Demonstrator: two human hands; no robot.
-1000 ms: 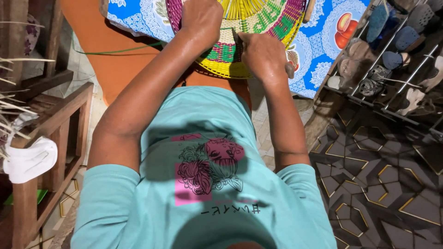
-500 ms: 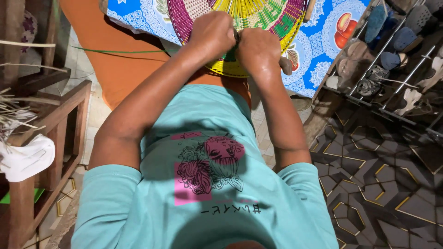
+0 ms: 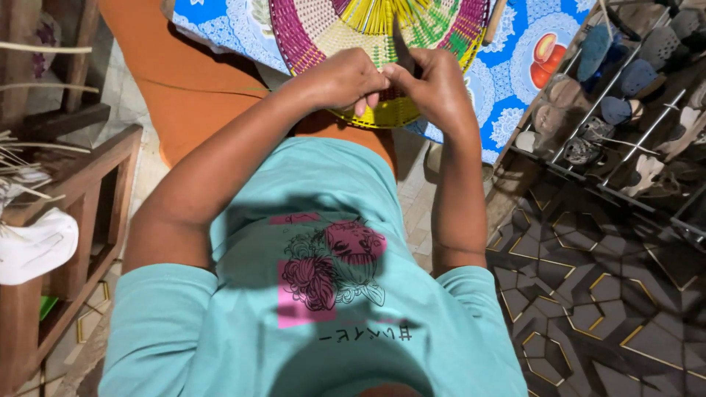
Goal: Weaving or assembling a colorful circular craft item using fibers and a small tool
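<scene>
Both your hands are bunched together right at the near edge of that round woven tray (image 3: pixel 323 29), the colourful one with the magenta rim, yellow spokes and green bits. Your left hand (image 3: pixel 344 77) is curled into a loose fist, fingers folded down over the yellow edge of the weave, and it looks like it's pinching something thin there, though I honestly can't tell what from this angle. Your right hand (image 3: pixel 435 82) is clenched too, thumb and fingers closed round a dark, thin blade-like tool (image 3: pixel 403 51) that pokes up over the yellow spokes. The two hands are touching, knuckles to fingertips.

The tray sits on a blue patterned cloth (image 3: pixel 507 66) with white lace-style rings and fruit prints, at the far side of the scene, partly cut off by the top of the frame. A thin green strand (image 3: pixel 213 88) runs off to the left across the orange surface (image 3: pixel 184 81) beside the cloth.

Off to the right there's a metal shoe rack (image 3: pixel 625 95) full of sandals, standing on dark floor tiles (image 3: pixel 610 294) with gold lines. On the left is a wooden frame (image 3: pixel 81 213) with something white (image 3: pixel 33 246) resting on it.
</scene>
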